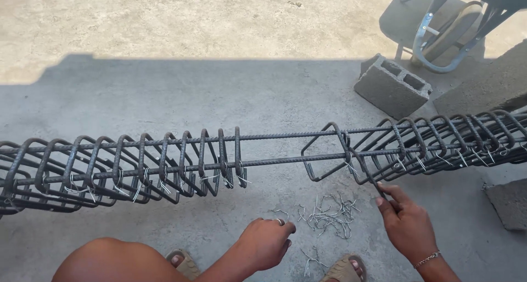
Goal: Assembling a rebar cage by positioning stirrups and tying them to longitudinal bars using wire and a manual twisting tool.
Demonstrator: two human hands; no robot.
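Note:
A long rebar cage [274, 161] runs left to right in front of me, with square stirrups bunched at both ends and a bare stretch in the middle. One stirrup [324, 153] hangs tilted near the gap. My right hand [406, 224] grips a thin metal hook tool [366, 175] whose tip touches the cage beside that stirrup. My left hand [266, 241] is low over the concrete, fingers closing on a bent tie wire [281, 215] next to a pile of tie wires [329, 213].
A hollow concrete block [392, 87] lies beyond the cage at the right. A wheelbarrow [450, 24] stands at the top right. Another block's edge [508, 202] shows at the right. My knee [110, 260] and sandalled feet [184, 263] are at the bottom.

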